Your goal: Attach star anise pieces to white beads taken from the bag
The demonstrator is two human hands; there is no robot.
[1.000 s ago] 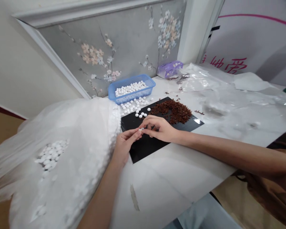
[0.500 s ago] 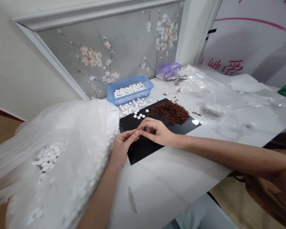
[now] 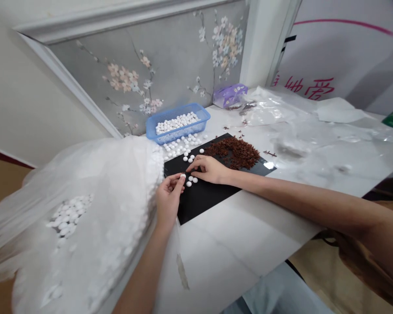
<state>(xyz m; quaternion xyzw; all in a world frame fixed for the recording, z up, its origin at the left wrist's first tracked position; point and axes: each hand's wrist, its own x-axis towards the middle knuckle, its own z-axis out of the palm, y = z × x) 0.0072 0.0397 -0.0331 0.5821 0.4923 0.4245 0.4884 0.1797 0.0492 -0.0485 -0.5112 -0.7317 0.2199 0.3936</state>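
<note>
Between thumb and forefinger, my left hand (image 3: 168,192) pinches a small white ball (image 3: 183,176) with a tiny reddish-brown bit at its top. Just to the right is my right hand (image 3: 209,169), its fingers bent and drawn together close to that ball. What its fingertips hold, if anything, is too small to make out. Under them, a few loose white balls (image 3: 189,184) rest on a black board (image 3: 203,198). More white balls (image 3: 191,160) lie beyond the fingers. A heap of small reddish-brown pieces (image 3: 245,152) covers the board's far side.
A blue basket (image 3: 153,136) of white balls stands by the wall, with loose balls (image 3: 175,150) before it. At left bulges a large translucent bag (image 3: 118,187) of white balls. Clear plastic (image 3: 298,113) and a purple packet (image 3: 229,96) lie at the back of the white table (image 3: 222,244).
My hands have moved slightly apart, the right one up and away from the left. The white ball in my left fingers and the loose balls below my right hand now show.
</note>
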